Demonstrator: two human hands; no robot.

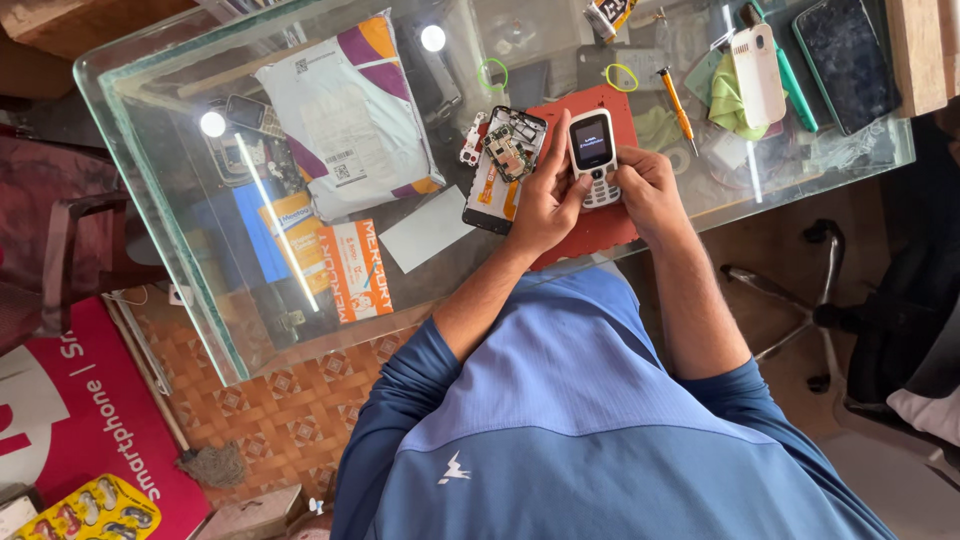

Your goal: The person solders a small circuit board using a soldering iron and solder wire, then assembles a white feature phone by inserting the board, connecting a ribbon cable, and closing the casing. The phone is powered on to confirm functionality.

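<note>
Between both hands, the left hand [545, 200] and right hand [648, 190] grasp a white keypad phone [593, 157], seemingly testing it, just beside the opened smartphone [505, 165].

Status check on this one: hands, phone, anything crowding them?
Left hand and right hand both gripping keypad phone. Screen dark. Opened smartphone lies just left on red mat.

Glossy white plastic keypad phone [593, 156] over a matt red rubbery mat [600, 225] on a smooth glass tabletop [170, 170]
</note>
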